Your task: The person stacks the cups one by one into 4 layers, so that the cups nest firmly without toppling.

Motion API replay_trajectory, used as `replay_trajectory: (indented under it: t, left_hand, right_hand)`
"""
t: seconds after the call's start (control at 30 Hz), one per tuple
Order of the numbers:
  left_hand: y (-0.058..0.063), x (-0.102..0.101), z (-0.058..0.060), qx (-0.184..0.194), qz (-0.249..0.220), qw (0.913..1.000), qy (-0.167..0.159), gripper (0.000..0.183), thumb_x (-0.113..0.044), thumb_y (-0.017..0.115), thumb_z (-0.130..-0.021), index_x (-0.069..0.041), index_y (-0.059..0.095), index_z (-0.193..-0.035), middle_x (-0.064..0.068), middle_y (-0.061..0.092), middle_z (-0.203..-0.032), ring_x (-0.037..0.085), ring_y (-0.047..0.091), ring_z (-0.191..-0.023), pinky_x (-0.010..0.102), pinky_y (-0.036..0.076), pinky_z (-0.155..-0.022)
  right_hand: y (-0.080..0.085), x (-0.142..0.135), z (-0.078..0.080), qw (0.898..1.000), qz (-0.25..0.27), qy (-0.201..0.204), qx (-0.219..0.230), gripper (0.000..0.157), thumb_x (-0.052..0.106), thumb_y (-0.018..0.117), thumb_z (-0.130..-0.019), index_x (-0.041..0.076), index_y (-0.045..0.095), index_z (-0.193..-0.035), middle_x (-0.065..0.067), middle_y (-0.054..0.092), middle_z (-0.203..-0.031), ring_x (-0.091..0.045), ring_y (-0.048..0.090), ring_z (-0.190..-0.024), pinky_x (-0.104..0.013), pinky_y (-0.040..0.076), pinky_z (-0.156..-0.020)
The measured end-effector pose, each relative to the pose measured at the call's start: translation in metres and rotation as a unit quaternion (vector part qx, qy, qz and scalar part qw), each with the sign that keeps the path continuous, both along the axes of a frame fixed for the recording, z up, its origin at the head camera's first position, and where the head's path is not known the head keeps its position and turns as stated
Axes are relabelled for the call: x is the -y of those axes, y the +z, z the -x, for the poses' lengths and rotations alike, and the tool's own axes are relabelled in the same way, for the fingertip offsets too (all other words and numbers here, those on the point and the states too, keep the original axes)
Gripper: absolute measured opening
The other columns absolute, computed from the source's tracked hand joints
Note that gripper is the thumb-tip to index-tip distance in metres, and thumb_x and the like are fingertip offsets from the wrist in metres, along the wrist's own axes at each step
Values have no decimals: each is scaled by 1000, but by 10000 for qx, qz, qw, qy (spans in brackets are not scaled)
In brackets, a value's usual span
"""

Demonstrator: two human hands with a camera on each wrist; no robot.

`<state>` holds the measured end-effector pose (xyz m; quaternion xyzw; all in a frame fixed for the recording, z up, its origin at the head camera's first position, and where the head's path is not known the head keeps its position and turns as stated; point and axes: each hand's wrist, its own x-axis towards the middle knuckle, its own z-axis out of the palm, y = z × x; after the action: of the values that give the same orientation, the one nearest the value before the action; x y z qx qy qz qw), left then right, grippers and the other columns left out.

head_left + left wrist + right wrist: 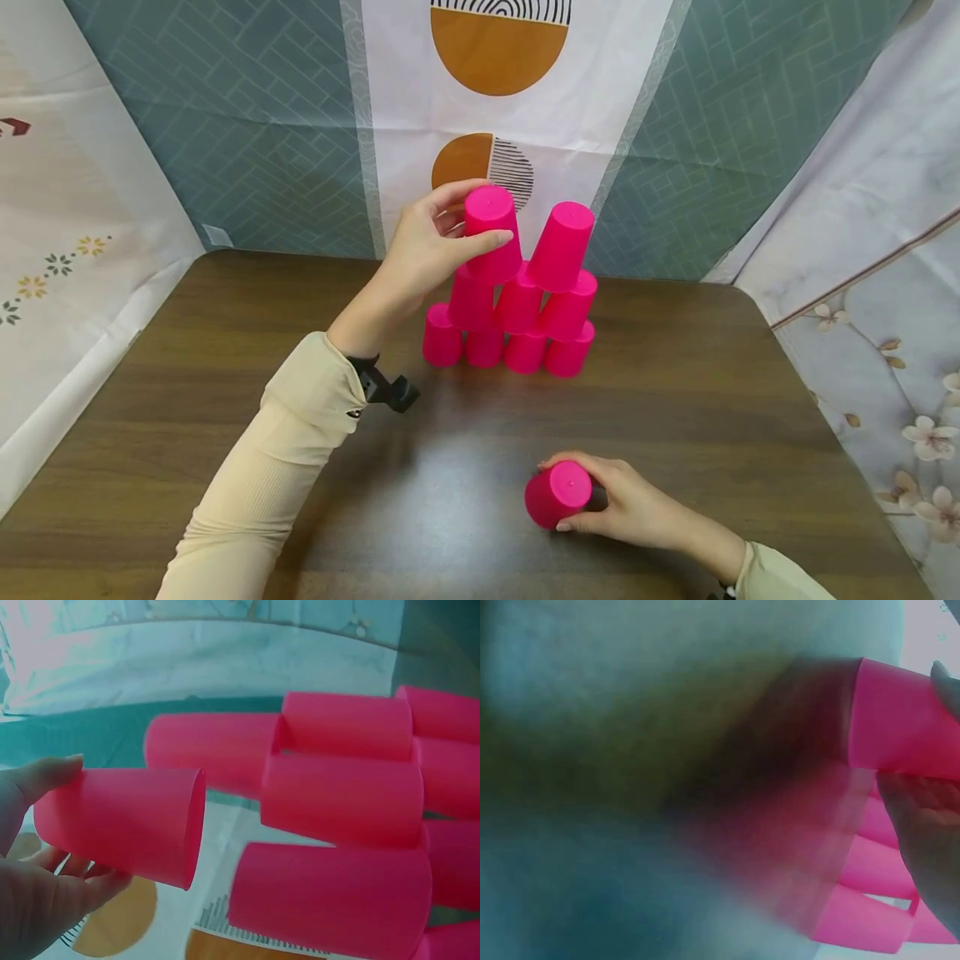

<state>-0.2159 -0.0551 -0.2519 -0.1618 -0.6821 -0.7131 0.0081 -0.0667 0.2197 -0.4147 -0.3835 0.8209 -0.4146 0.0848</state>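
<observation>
My left hand (pixel 427 242) holds an upside-down pink cup (pixel 491 233) between thumb and fingers, at the upper left of a stack of pink cups (pixel 519 302). In the left wrist view, a gap separates this held cup (pixel 120 821) from the cups below. The stack has several cups in its bottom row, three in the middle row and one cup (pixel 564 246) on top at the right. Near the table's front, my right hand (pixel 630 504) grips another upside-down pink cup (pixel 558 494) from its right side; whether its rim touches the table is unclear.
The stack stands toward the back of a brown wooden table (pixel 300 308). Behind it hangs a patterned cloth (pixel 630 50). More printed cloth lines the left (pixel 60 208) and right sides (pixel 885 350). A black wrist camera (pixel 386 387) sits on the left wrist.
</observation>
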Motion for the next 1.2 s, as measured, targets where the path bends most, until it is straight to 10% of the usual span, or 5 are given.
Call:
replay_trajectory:
  t: [0.33,0.87,1.2]
  left_hand:
    - [-9,-10,20,-63,206,9995,226,60,-16,72,-81,-14,46,-135,2,57,-121,13,57,-107,30,49,-90]
    - [-11,-19,19,-83,554,9984,3,67,-13,74,-79,-18,40,-136,4,55,-120,14,57,-104,30,51,-86]
    - [-9,-24,24,-199,787,9967,-25,63,-14,74,-79,-18,44,-134,4,53,-124,16,54,-110,30,49,-89]
  right_hand:
    - [-2,-4,-3,9998,-33,-142,-121,56,26,77,-76,12,53,-125,4,62,-117,-10,60,-105,-28,52,-84]
    - [20,8,-8,9996,37,-66,-277,58,9,81,-70,5,53,-121,-11,63,-113,-14,60,-104,-29,52,-84]
    - [-6,-2,-4,9990,46,-122,-428,61,16,81,-71,5,52,-123,-9,63,-115,-13,59,-106,-28,51,-85]
